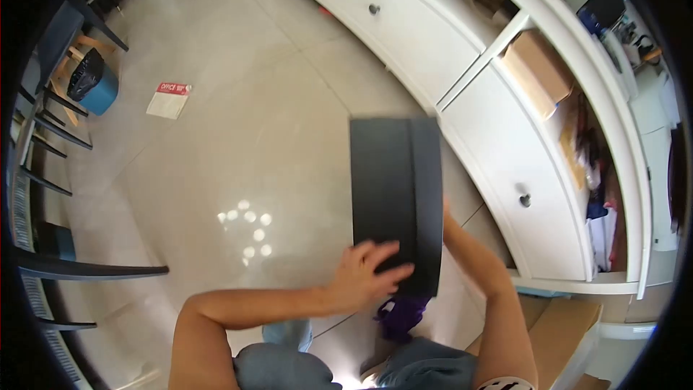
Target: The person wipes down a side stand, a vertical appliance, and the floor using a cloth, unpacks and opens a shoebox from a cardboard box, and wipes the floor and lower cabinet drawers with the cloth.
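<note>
Pale tiled floor (289, 94) below, black box (382, 180) in mid-handling

Left hand (367, 273) lies on the near part of the box's upward face, fingers spread and slightly bent, laid on it rather than clenched; the left forearm (267, 308) comes in almost level, elbow bent outward; the right arm (494, 296) reaches forward along the box's right side, and the right hand (446, 215) is mostly hidden behind that edge, so whether it grips or merely props cannot be told; the step in hand looks like steadying the box, which points forward, just beyond the grey-clad knees (285, 366); a next move would call for sound support from the right before the left lets go; at the near end shows a purple thing (404, 316), perhaps cloth; farther out, a white cabinet (505, 159) stands to the right, and a red-and-white booklet (169, 103) lies well apart to the left.
</note>
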Demonstrator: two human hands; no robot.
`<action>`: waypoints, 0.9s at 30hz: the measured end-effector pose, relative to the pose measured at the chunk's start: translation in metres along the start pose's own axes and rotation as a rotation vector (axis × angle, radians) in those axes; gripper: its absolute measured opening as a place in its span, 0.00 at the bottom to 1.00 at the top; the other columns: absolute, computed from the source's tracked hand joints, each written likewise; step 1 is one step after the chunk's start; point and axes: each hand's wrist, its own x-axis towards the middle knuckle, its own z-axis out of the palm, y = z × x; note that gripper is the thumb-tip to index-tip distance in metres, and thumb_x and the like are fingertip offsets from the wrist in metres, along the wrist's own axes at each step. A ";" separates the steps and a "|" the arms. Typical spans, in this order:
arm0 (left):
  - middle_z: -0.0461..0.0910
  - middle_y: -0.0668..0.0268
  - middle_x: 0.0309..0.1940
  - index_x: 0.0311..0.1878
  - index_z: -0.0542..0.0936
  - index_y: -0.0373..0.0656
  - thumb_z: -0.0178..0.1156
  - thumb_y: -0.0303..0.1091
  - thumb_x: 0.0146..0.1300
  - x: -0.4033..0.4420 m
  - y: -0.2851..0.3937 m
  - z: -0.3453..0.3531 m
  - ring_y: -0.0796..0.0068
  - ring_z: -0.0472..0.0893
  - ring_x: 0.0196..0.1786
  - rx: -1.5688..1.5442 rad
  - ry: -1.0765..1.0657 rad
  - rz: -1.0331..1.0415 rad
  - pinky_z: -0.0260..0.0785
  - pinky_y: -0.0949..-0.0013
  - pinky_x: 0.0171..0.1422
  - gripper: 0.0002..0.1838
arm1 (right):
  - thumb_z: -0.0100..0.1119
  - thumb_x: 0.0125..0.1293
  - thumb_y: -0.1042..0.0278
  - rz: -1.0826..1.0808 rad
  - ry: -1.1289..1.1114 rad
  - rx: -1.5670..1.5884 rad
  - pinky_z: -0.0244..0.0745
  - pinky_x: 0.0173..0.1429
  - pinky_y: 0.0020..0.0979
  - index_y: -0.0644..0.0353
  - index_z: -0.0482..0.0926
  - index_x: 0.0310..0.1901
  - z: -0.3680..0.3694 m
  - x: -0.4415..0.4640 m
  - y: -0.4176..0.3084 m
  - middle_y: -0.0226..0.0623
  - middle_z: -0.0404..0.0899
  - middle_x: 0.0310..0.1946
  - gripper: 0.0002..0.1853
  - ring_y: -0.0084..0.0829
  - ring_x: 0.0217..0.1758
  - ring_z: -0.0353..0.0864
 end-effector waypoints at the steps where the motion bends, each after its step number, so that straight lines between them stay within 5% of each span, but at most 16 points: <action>1: 0.61 0.64 0.56 0.53 0.72 0.62 0.62 0.38 0.45 -0.011 0.002 0.012 0.67 0.63 0.48 0.097 -0.003 0.091 0.55 0.53 0.52 0.27 | 0.36 0.64 0.42 -0.043 0.003 0.002 0.64 0.54 0.28 0.63 0.70 0.47 0.003 -0.004 -0.004 0.39 0.74 0.44 0.29 0.29 0.46 0.72; 5: 0.63 0.69 0.51 0.51 0.72 0.64 0.59 0.33 0.44 -0.033 -0.020 0.048 0.71 0.63 0.46 0.237 0.044 0.382 0.56 0.50 0.46 0.26 | 0.37 0.64 0.44 -0.227 0.005 -0.033 0.64 0.52 0.26 0.63 0.70 0.45 0.021 -0.023 -0.030 0.36 0.74 0.41 0.27 0.27 0.44 0.71; 9: 0.63 0.68 0.51 0.54 0.70 0.66 0.59 0.33 0.44 -0.033 -0.029 0.046 0.70 0.63 0.46 0.278 0.029 0.387 0.55 0.48 0.47 0.29 | 0.38 0.65 0.46 -0.508 0.006 -0.195 0.64 0.50 0.25 0.62 0.71 0.43 0.049 -0.032 -0.052 0.34 0.74 0.38 0.24 0.25 0.42 0.71; 11: 0.63 0.63 0.48 0.48 0.72 0.53 0.58 0.34 0.46 -0.036 -0.031 0.041 0.65 0.64 0.50 0.169 -0.013 0.234 0.52 0.42 0.53 0.21 | 0.39 0.65 0.47 -0.621 0.030 -0.256 0.64 0.49 0.24 0.61 0.71 0.42 0.057 -0.023 -0.063 0.33 0.74 0.37 0.23 0.23 0.42 0.71; 14: 0.61 0.57 0.46 0.48 0.67 0.43 0.60 0.31 0.44 -0.036 -0.050 0.041 0.60 0.62 0.51 -0.213 0.037 0.029 0.52 0.46 0.57 0.24 | 0.43 0.65 0.53 -0.630 0.076 -0.219 0.64 0.44 0.23 0.60 0.72 0.38 0.050 0.009 -0.070 0.29 0.73 0.31 0.17 0.19 0.37 0.68; 18: 0.59 0.54 0.47 0.47 0.62 0.38 0.60 0.27 0.42 -0.038 -0.063 0.050 0.58 0.62 0.51 -0.472 0.091 -0.171 0.58 0.55 0.57 0.27 | 0.49 0.62 0.54 -0.808 0.213 -0.777 0.65 0.44 0.26 0.63 0.71 0.38 0.076 0.011 -0.072 0.35 0.74 0.31 0.17 0.24 0.37 0.70; 20: 0.59 0.55 0.47 0.48 0.60 0.39 0.58 0.23 0.43 -0.045 -0.077 0.069 0.62 0.62 0.52 -0.711 0.239 -0.609 0.64 0.65 0.52 0.27 | 0.53 0.57 0.51 -0.866 0.158 -1.077 0.64 0.53 0.32 0.63 0.70 0.46 0.076 0.033 -0.057 0.48 0.74 0.41 0.23 0.41 0.47 0.72; 23: 0.62 0.59 0.43 0.45 0.63 0.40 0.55 0.21 0.44 -0.054 -0.104 0.056 0.69 0.65 0.48 -0.606 0.265 -0.751 0.66 0.71 0.46 0.21 | 0.54 0.55 0.49 -0.881 -0.014 -1.310 0.58 0.59 0.38 0.62 0.69 0.49 0.084 0.040 -0.029 0.50 0.68 0.49 0.27 0.45 0.54 0.66; 25: 0.65 0.63 0.38 0.39 0.67 0.40 0.53 0.18 0.46 -0.092 -0.162 0.067 0.74 0.68 0.39 -0.579 0.561 -0.675 0.66 0.73 0.42 0.15 | 0.57 0.52 0.47 -0.956 -0.048 -1.635 0.50 0.62 0.47 0.60 0.66 0.52 0.086 0.034 -0.007 0.52 0.59 0.56 0.31 0.46 0.61 0.57; 26: 0.67 0.67 0.34 0.34 0.69 0.39 0.51 0.21 0.49 -0.089 -0.179 0.039 0.77 0.68 0.32 -0.699 0.744 -1.001 0.64 0.75 0.38 0.07 | 0.57 0.52 0.47 -0.944 -0.065 -1.632 0.50 0.62 0.47 0.60 0.66 0.52 0.090 0.023 0.002 0.52 0.59 0.56 0.31 0.46 0.61 0.57; 27: 0.67 0.66 0.35 0.36 0.71 0.41 0.49 0.30 0.55 -0.081 -0.195 0.007 0.78 0.67 0.33 -0.594 0.802 -1.090 0.63 0.73 0.37 0.06 | 0.59 0.50 0.48 -0.916 -0.048 -1.665 0.48 0.63 0.50 0.59 0.65 0.54 0.100 0.007 0.007 0.51 0.56 0.58 0.33 0.47 0.62 0.55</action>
